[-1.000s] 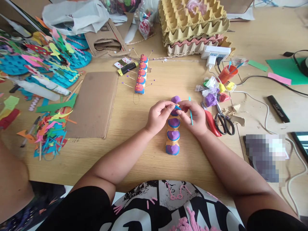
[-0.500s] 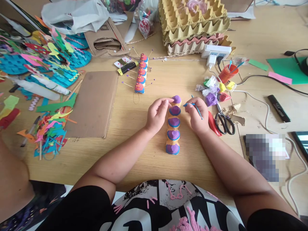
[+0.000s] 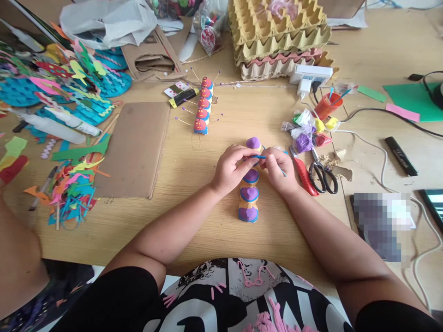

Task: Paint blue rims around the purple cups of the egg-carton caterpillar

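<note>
An egg-carton strip [image 3: 248,214] with purple and blue clay on its bumps lies lengthwise in front of me. Over its upper part my left hand [image 3: 231,167] pinches one end of a thin blue strand [image 3: 260,157], which looks like clay. The fingers of my right hand [image 3: 279,169] are closed on the strand's other end, and more thin blue bits stick out around them. My hands nearly meet and partly cover the second bump. Farther off stands a finished-looking red and blue caterpillar [image 3: 202,108] with smiling faces and stick legs.
A cardboard sheet [image 3: 133,150] and paper scraps [image 3: 74,189] lie to the left. On the right are a red-handled cutter [image 3: 305,175], scissors [image 3: 322,174], bagged clay [image 3: 304,138], an orange cup [image 3: 326,107] and cables. Egg trays [image 3: 280,41] are stacked behind. Another person's arm [image 3: 17,258] shows at left.
My hands have come together over the strip. My left fingers have moved from the top bump onto the blue strand, and my right hand has shifted slightly left and down.
</note>
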`<state>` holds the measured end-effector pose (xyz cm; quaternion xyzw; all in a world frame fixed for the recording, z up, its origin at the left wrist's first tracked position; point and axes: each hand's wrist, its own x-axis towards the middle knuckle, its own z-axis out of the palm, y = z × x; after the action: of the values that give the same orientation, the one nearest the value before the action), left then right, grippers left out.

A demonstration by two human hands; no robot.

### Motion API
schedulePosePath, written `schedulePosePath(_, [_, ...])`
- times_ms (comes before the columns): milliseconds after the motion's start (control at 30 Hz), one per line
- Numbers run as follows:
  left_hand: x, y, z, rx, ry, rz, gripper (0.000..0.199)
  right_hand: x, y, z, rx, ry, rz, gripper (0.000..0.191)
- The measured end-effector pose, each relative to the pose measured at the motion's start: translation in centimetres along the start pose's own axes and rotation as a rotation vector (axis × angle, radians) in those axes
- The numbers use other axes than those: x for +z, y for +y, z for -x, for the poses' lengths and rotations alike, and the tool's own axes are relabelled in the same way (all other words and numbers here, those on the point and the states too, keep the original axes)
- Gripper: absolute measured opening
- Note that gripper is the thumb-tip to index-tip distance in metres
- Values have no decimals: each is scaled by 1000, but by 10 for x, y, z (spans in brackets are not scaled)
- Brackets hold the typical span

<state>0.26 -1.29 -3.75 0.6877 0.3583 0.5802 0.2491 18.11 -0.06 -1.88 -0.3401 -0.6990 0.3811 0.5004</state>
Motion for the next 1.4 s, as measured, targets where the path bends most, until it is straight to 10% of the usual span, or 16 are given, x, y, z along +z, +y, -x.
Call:
schedulePosePath(200, [3, 2, 1, -224, 52, 165, 32, 0, 3, 1, -83, 117, 88, 34])
schedulePosePath(567, [-2, 6, 0, -186, 14, 44, 57, 3, -1, 2, -93, 22, 164, 31])
schedulePosePath(900, [-2, -5, -2, -326, 437, 108, 56, 0, 5, 4, 99, 173, 52, 62])
schedulePosePath(1400, [3, -11, 2, -277, 305, 64, 39, 2, 12, 2, 74, 192, 54, 42])
